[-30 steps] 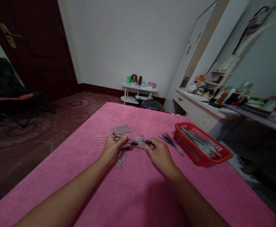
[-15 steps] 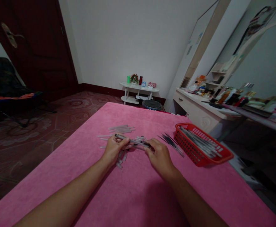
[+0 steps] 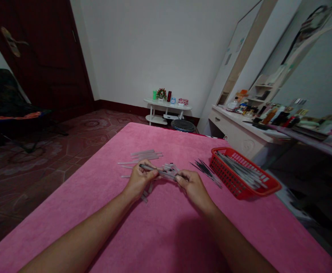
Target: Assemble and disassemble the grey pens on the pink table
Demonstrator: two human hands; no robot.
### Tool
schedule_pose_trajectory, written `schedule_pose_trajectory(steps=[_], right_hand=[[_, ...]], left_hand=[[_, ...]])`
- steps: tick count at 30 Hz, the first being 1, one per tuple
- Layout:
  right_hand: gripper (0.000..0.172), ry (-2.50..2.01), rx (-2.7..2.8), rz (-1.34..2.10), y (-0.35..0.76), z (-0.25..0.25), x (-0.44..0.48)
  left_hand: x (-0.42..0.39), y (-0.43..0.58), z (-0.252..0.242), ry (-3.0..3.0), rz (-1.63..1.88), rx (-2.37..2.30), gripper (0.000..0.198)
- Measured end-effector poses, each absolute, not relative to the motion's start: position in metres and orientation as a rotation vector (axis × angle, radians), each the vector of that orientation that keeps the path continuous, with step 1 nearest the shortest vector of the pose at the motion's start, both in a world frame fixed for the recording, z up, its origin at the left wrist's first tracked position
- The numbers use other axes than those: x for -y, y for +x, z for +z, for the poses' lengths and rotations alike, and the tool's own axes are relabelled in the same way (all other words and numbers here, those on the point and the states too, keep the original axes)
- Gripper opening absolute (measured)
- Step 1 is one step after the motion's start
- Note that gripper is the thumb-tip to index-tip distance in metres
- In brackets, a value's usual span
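My left hand (image 3: 141, 180) is closed round one end of a slim clear pen (image 3: 166, 174) with dark parts. At the other end, my right hand (image 3: 192, 185) pinches it between thumb and fingers. The pen lies nearly level just above the pink cloth. Behind the hands, small clear pieces with black bits (image 3: 168, 165), perhaps caps, lie in a loose pile. More short clear pieces (image 3: 144, 198) show beside my left wrist, partly covered by it. Beyond my left hand rest several clear pen barrels (image 3: 145, 154). Thin black refills (image 3: 204, 169) fan out right of my right hand.
A red plastic basket (image 3: 228, 185) filled with several grey pens (image 3: 241, 170) stands at the right edge of the pink-covered table (image 3: 120, 235). Beyond are a dressing table (image 3: 239, 131) with bottles, a round black stool (image 3: 183, 125) and a small white stand (image 3: 148, 101).
My right hand has shifted slightly, its thumb now pressing on the pen's right end. My left hand has turned a little around the other end. The loose pieces stay put.
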State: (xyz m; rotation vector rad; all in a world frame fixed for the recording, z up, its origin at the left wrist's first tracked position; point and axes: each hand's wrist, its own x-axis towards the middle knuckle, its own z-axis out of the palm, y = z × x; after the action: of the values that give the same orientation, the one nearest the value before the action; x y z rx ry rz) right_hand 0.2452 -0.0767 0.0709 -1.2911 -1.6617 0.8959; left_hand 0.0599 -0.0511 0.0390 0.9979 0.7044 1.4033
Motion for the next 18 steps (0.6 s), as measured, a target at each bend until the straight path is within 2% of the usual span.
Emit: schedule_pose_trajectory(steps=[4,8,10,15,18], right_hand=[[0.017,-1.249,1.704,0.959,0.242,0.075,0.078],[0.020,-1.274,1.838,0.791,0.246,0.083,0.075],[0.023,-1.348,1.821,0.608,0.262,0.093,0.069],[0.031,-1.726,1.501,-0.124,0.345,0.118,0.056],[0.037,-1.986,1.357,-0.382,0.396,0.118,0.054]], left_hand=[[0.049,0.062,0.042,1.095,1.384,-0.745,0.038],[0.048,0.064,0.042,1.280,1.320,-0.825,0.030],[0.044,0.060,0.040,1.376,1.283,-0.890,0.027],[0.016,0.023,0.029,1.770,1.395,-1.268,0.023],[0.001,0.000,0.024,2.053,1.294,-1.503,0.025]])
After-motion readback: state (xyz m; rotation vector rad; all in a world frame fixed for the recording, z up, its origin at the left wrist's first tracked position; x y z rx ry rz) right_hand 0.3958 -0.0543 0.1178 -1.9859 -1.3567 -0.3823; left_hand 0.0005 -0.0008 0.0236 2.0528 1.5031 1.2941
